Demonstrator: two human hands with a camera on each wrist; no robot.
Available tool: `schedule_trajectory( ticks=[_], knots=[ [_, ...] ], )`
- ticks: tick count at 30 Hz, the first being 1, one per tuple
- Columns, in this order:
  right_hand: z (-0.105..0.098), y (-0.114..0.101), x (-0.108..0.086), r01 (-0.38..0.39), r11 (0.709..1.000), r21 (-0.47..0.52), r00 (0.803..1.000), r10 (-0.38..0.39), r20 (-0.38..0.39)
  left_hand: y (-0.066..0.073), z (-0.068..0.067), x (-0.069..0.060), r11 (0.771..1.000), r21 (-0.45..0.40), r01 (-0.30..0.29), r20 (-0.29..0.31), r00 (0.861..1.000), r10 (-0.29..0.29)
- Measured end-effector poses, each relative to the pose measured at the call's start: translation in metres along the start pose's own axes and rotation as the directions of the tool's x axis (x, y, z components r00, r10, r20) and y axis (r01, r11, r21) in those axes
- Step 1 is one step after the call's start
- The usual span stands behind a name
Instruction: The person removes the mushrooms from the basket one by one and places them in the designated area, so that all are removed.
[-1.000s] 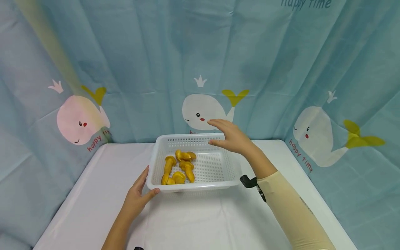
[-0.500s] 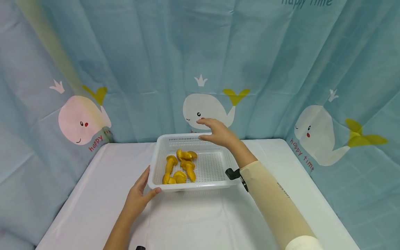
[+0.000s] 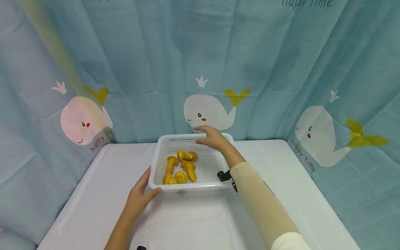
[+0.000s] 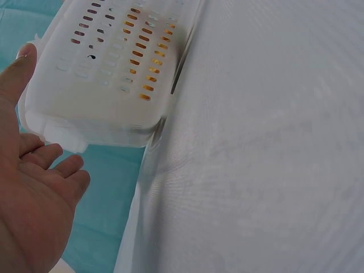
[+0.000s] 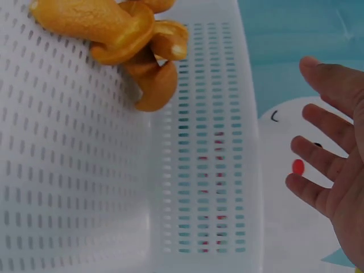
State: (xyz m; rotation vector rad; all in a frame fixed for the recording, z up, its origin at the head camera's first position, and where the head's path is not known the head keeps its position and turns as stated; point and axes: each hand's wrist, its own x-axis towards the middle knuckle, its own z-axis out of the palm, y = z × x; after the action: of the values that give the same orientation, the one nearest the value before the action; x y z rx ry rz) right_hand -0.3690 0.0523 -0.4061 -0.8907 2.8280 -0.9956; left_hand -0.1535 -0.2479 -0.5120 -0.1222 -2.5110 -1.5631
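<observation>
A white perforated plastic basket [image 3: 200, 186] stands on the white-covered table and holds several yellow-brown mushrooms [image 3: 189, 169], grouped in its left half. At the basket's front left corner is my left hand [image 3: 137, 199], fingers extended along the side and thumb at the front rim. The left wrist view shows this hand [image 4: 40, 193] beside the basket's outer wall [image 4: 102, 102], thumb at the rim. Over the far right part of the basket hovers my right hand [image 3: 213, 138], fingers slightly bent, holding nothing. In the right wrist view the hand [image 5: 341, 165] is apart from the rim [image 5: 250, 170].
A blue curtain [image 3: 150, 69] printed with whales hangs behind and at both sides of the table [image 3: 262, 152]. My right forearm in a beige sleeve [image 3: 259, 201] reaches across the right front of the table. A black wrist-camera mount [image 3: 224, 176] overlaps the basket's front right corner.
My right hand has moved left over the basket's far side and dipped slightly, the forearm following. My left hand and the mushrooms have stayed in place.
</observation>
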Motion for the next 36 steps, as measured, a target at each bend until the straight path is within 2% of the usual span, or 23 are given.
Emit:
schedule_trajectory(
  ticks=[8, 12, 16, 25, 36],
  knots=[
    [0.015, 0.004, 0.005, -0.032, 0.993, 0.117, 0.998, 0.025, 0.061, -0.005, 0.001, 0.001, 1.000, -0.015, -0.016, -0.002, 1.000, 0.016],
    [0.018, 0.006, 0.010, -0.037, 0.990, 0.135, 0.995, 0.024, 0.095, -0.006, 0.001, 0.001, 1.000, -0.011, -0.017, -0.008, 1.000, 0.017],
    [0.024, 0.011, 0.014, -0.074, 0.990, 0.120, 0.989, 0.058, 0.133, -0.006, 0.001, 0.001, 1.000, -0.007, -0.017, -0.013, 1.000, 0.017],
    [0.034, 0.016, 0.015, -0.101, 0.990, 0.096, 0.976, 0.080, 0.202, -0.006, 0.002, 0.000, 1.000, 0.015, -0.007, -0.024, 1.000, 0.007],
    [0.045, 0.021, 0.018, -0.088, 0.995, 0.035, 0.950, 0.074, 0.302, -0.007, 0.002, -0.001, 0.998, 0.024, -0.055, -0.033, 0.998, 0.056]
  ],
)
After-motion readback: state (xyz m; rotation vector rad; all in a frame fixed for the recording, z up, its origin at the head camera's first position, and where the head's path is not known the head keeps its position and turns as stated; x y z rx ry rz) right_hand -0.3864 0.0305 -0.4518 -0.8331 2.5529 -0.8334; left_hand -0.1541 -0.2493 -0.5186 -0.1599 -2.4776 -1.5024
